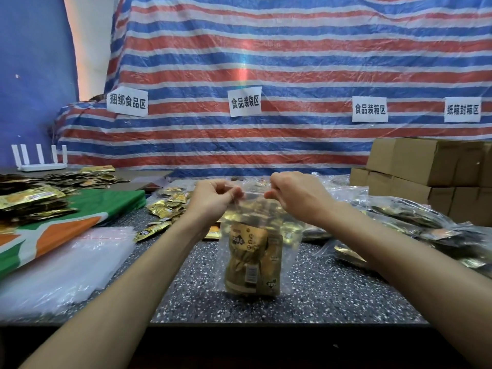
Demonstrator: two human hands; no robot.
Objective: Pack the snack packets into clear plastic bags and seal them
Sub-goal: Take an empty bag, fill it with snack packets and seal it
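A clear plastic bag hangs upright over the speckled table, its bottom touching the surface. Gold snack packets fill its lower half. My left hand pinches the bag's top strip at the left end. My right hand pinches the same strip at the right end. The strip is stretched flat between them. Loose gold packets lie behind the left hand.
A stack of empty clear bags lies at the front left, beside a green and orange sheet. Filled bags pile up at the right, in front of cardboard boxes. More packets heap at the far left.
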